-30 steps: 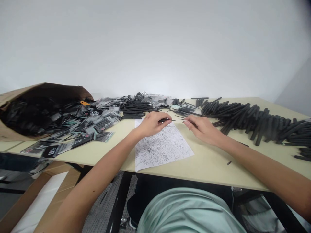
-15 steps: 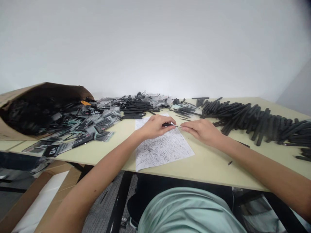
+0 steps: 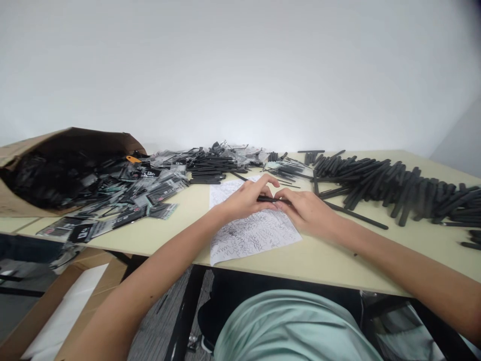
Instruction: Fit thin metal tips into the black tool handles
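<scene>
Plain pale wall [image 3: 240, 75] fills the background, and against it stands a light yellow bench [image 3: 323, 256]. On its left end lies an open cardboard box [image 3: 37, 140], its mouth full of dark items. Along the right side runs a long heap of black rods [image 3: 376, 183]; plastic packets [image 3: 161, 191] sprawl from the box toward the middle, where a smaller stack of rods [image 3: 208, 178] sits. Near the front edge lies a scribble-covered sheet [image 3: 255, 238].

Over the sheet's right side both hands meet, fingers nearly touching. The left hand [image 3: 246, 200] pinches a slim black rod [image 3: 267, 199] between thumb and fingers, its index finger arched clear above; the right hand [image 3: 306, 208] closes thumb and fingers on the other end.

The work looks partway along: this one piece is in handling, while many rods and packets lie loose around it. Which heap is finished, I cannot tell. The rod's long axis runs left to right across the person's front, close to level; fingers cover its ends, so which way its tip points stays unclear.
</scene>
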A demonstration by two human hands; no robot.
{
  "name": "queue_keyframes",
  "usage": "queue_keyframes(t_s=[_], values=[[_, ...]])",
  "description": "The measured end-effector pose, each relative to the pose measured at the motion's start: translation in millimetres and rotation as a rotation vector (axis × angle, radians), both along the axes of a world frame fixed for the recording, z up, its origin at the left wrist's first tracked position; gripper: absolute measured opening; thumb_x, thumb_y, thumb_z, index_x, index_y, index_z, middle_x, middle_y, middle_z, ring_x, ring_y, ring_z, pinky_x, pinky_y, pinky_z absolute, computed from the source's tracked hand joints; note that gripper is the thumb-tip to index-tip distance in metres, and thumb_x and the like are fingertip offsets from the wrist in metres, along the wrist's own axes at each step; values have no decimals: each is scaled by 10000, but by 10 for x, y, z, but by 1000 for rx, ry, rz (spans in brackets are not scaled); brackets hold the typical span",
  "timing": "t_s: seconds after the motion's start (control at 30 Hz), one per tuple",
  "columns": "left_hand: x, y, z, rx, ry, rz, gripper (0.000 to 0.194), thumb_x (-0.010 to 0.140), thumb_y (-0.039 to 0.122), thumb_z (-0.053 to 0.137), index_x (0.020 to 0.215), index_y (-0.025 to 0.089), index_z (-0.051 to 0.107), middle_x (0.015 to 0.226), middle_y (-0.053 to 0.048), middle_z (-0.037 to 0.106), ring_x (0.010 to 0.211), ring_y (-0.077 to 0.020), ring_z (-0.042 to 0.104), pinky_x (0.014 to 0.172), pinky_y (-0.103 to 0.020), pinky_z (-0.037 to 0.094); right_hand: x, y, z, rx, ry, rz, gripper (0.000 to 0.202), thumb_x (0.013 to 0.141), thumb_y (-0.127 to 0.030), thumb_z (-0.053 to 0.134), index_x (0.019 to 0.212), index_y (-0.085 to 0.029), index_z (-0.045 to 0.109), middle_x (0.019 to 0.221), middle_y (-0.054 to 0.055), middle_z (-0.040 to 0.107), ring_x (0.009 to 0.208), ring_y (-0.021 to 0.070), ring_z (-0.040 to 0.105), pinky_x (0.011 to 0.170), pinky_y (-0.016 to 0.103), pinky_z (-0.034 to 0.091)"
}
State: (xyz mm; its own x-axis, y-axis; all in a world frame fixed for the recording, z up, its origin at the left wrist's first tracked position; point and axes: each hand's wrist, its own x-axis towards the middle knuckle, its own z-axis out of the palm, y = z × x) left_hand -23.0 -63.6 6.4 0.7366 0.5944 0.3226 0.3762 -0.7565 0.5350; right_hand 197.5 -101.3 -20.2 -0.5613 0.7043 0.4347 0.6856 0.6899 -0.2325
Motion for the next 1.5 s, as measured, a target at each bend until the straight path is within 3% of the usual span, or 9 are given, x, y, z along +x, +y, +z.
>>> queue_keyframes(t_s=[0.23, 0.4, 0.53, 0.93, 1.1, 1.3, 1.5], values=[[-6, 29, 2, 50, 68, 0, 393, 909, 391, 711, 1207, 226, 516, 924, -11, 765, 853, -160, 701, 797, -267, 481, 7, 41, -47, 99, -42, -100, 225, 1028, -349, 447, 1053, -202, 617, 877, 51, 736, 712, 201, 648, 627, 297, 329], [-95, 105, 48, 233, 99, 57, 230, 940, 387, 665, 1072, 199, 652, 943, -23, 759, 850, -161, 698, 760, -252, 463, 79, 101, -36, 125, -23, -133, 251, 1030, -373, 438, 1042, -200, 620, 801, 35, 717, 679, 199, 638, 609, 301, 313], [-122, 119, 85, 337, 93, 59, 232, 984, 394, 593, 1049, 196, 696, 953, -25, 757, 829, -149, 682, 748, -250, 447, 122, 128, -9, 105, 9, -133, 239, 1024, -367, 457, 1053, -195, 620, 813, 35, 719, 672, 196, 635, 614, 299, 337], [-80, 22, 143, 257, 148, 104, 304, 1030, 352, 481, 885, 168, 674, 691, 9, 675, 645, -113, 593, 646, -232, 380, 120, 131, -44, 211, 28, -76, 222, 1034, -363, 474, 1076, -189, 605, 847, 54, 732, 675, 206, 662, 615, 295, 375], [-72, 3, 130, 252, 176, 93, 369, 1046, 361, 422, 831, 164, 650, 646, 9, 652, 627, -117, 584, 663, -241, 385, 115, 121, -46, 184, 22, -60, 228, 1033, -374, 484, 1088, -184, 597, 859, 55, 734, 683, 203, 661, 621, 292, 383], [-67, 16, 106, 277, 154, 87, 301, 1015, 395, 492, 955, 174, 687, 770, -16, 704, 686, -134, 616, 652, -242, 405, 117, 113, -38, 149, -36, -87, 287, 1057, -380, 404, 1108, -180, 602, 837, 65, 731, 697, 213, 666, 633, 301, 374], [-81, 63, 67, 301, 80, 40, 208, 972, 357, 599, 1044, 195, 708, 975, -27, 760, 862, -158, 680, 774, -253, 463, 101, 92, -25, 100, -98, -114, 315, 1060, -359, 363, 1092, -181, 621, 815, 66, 721, 702, 211, 655, 625, 298, 347]])
